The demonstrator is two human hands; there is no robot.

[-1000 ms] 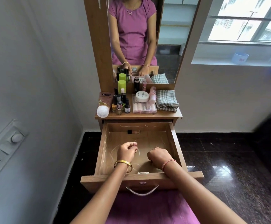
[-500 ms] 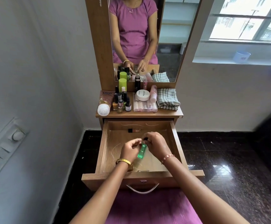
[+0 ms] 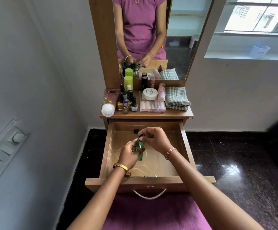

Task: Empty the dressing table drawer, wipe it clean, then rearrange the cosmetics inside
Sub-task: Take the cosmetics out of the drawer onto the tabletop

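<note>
The wooden drawer (image 3: 106, 151) stands pulled out below the dressing table top (image 3: 176, 114). Above its middle my left hand (image 3: 129, 152) holds a small green bottle (image 3: 140, 151) by its body. My right hand (image 3: 155, 138) pinches the bottle's black cap (image 3: 141, 138) at its top end. A small dark item (image 3: 136, 130) lies at the drawer's back wall, partly hidden by my right hand. On the table top stand several nail polish bottles (image 3: 128, 101), a brown tube (image 3: 110, 101), a white round jar (image 3: 150, 93) on a clear case (image 3: 152, 107), and a folded checked cloth (image 3: 176, 98).
A mirror (image 3: 151, 35) rises behind the table top. A wall with a switch panel (image 3: 3, 151) runs on the left. Dark glossy floor (image 3: 242, 163) lies right of the drawer. A window ledge with a blue cup (image 3: 259, 51) is at upper right.
Both hands have risen from the drawer floor with the green bottle between them. The left hand now holds its body and the right hand has moved to its cap.
</note>
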